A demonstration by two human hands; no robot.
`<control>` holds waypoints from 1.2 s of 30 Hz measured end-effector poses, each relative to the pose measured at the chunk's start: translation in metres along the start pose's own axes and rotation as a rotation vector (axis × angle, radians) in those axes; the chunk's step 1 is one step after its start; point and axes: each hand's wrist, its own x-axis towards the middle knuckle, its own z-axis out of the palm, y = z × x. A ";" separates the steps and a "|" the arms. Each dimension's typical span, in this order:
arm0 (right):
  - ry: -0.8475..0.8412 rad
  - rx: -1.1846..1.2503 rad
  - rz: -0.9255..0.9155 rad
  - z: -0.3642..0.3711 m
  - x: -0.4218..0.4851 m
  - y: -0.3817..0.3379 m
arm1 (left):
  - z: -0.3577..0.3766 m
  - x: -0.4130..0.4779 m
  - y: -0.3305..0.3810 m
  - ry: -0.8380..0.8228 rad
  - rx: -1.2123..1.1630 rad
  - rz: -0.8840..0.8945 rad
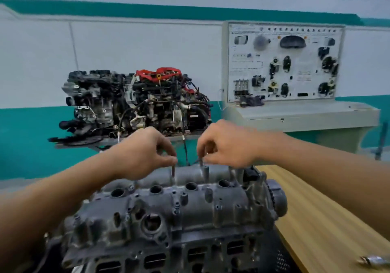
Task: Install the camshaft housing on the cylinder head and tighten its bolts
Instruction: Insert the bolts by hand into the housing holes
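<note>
Closest up, grey cylinder head (160, 258) on wooden bench (329, 220), camshaft housing (190, 207) seated on top. Over its far edge, left hand (145, 152), fingers (168, 159) pinched on upright bolt (173, 170); right hand (230, 144) likewise, fingers clamped on second bolt (201, 163). Metal tool (374, 260) at near right. Behind, assembled engine (135, 101) and display board (285, 61).

Upright bolts (173, 172) stand along camshaft housing (190, 201) far edge; room at right over wooden bench (316, 209); display engine (137, 101) well behind.
</note>
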 end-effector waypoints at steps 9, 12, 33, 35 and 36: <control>-0.388 -0.425 -0.042 0.043 0.042 0.012 | 0.058 0.016 -0.055 -0.091 0.053 0.028; -0.392 -0.446 -0.032 0.054 0.042 0.017 | 0.067 0.018 -0.058 -0.051 0.005 0.068; -0.252 -0.297 0.061 0.077 0.029 0.028 | 0.068 0.008 -0.069 -0.012 -0.095 0.080; -0.217 -0.212 0.076 0.076 0.026 0.031 | 0.068 0.008 -0.068 -0.038 -0.090 0.113; -0.217 -0.189 0.070 0.075 0.024 0.032 | 0.068 0.009 -0.068 -0.042 -0.084 0.123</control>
